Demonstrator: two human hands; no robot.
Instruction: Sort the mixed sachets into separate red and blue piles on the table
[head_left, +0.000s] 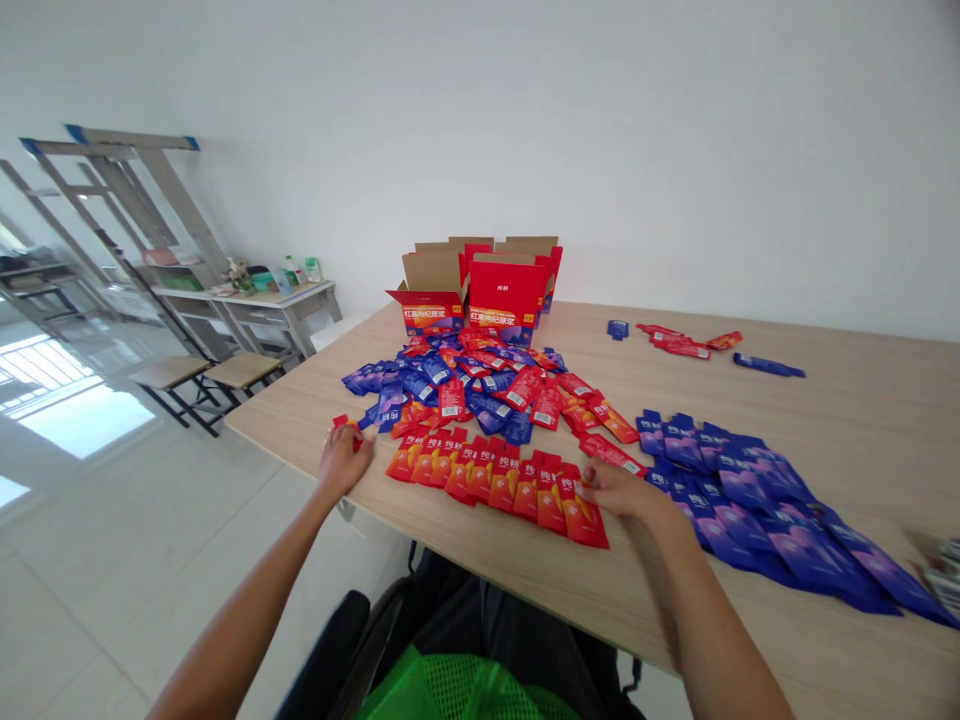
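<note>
Pale wall [675, 150] behind. Left: tall metal frame [139, 137], blue corners; small desk [311, 292] near it. On desk: bottles [290, 270], blurred clutter [239, 276], possibly a plant. Two stools [244, 370] beside, light seats, dark legs. Glossy tiled floor [150, 540], bright glare.

A plain white wall [675, 150] rose behind a light wood-grain table [825, 400] that stretched from the center to the right edge of the frame. Pale, glossy floor tiles [97, 600] covered the lower left, where bright daylight reflected off the floor at the far left. Two wooden-topped stools [244, 370] with dark legs stood at left beside a smaller desk [296, 300] holding bottles [292, 270], below gray metal frames [120, 180] with blue corners in the upper left.
</note>
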